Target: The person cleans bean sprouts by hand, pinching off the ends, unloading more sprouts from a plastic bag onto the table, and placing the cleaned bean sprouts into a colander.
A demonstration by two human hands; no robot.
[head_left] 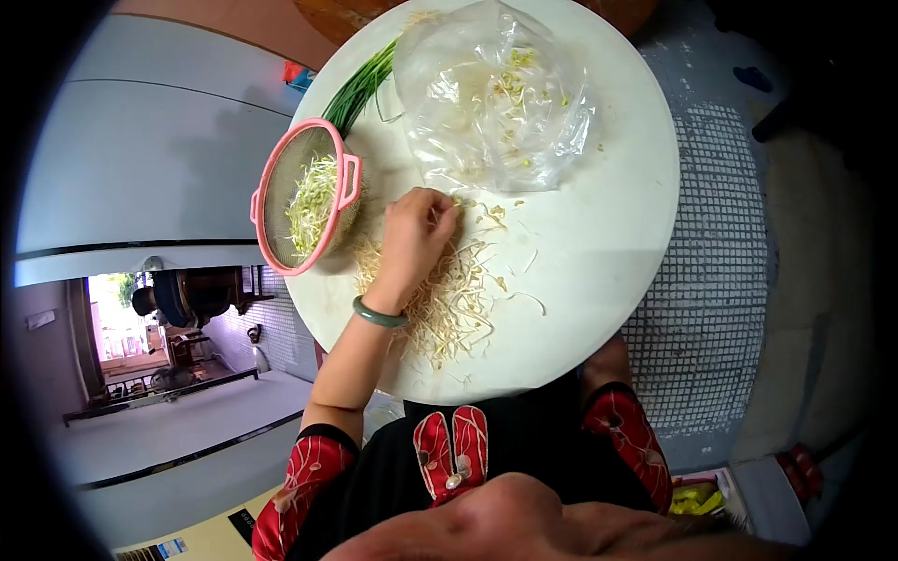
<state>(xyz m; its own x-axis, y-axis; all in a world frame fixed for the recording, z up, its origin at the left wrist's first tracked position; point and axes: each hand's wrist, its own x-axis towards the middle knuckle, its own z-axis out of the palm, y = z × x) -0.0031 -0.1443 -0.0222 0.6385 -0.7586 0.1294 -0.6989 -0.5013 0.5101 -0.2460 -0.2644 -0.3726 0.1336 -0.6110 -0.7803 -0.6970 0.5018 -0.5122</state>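
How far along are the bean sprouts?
Looks done: bean sprouts in the pink-rimmed strainer, and a pile of apparent trimmings on the table. In hand: the left hand is at pieces near the plastic bag; its grip is unclear. Probably left: sprouts inside that bag; perhaps the chives.

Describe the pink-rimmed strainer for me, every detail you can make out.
The strainer has a smooth pink rim, plastic by its look, around a fine pale mesh bowl. A looped handle juts from the rim's right side and a smaller lug from its left. Inside lies a heap of pale sprouts with yellow-green tips. It sits, opening up, near the left edge of the round white table, just nearer than the green stalks. The left hand is right of it, not touching.
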